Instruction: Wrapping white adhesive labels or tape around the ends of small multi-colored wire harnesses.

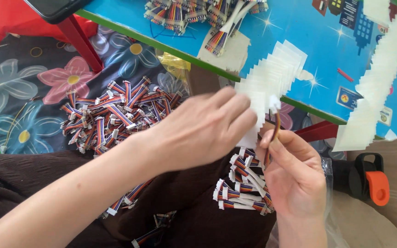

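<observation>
From the head view, the left hand (203, 126) reaches across toward the edge of the blue tabletop (299, 27), its fingers curled narrow with the fingertips (246, 110) against a row of white tape strips (272, 73) that hang off that edge; whether it pinches a strip cannot be told. Just beside those fingertips, the right hand (295, 179) is closed on a short multicoloured wire (275, 126), held upright between thumb and forefinger, its white plug end at the top and touching the tape strips. Lower in the same right hand, tucked against the palm, sits a bundle of wired connectors (242, 188) with white ends.

Behind the left wrist, a loose heap of the same striped wires (116, 112) lies on a flowered cloth (19, 87). Beyond both hands, at the far part of the tabletop, more bundled wires (194, 14) rest together. To the outer side of the right hand, a second row of white tape pieces (382, 82) runs down the tabletop's end, and below it stands a black and orange object (373, 179). A dark brown garment (184, 193) lies under both forearms.
</observation>
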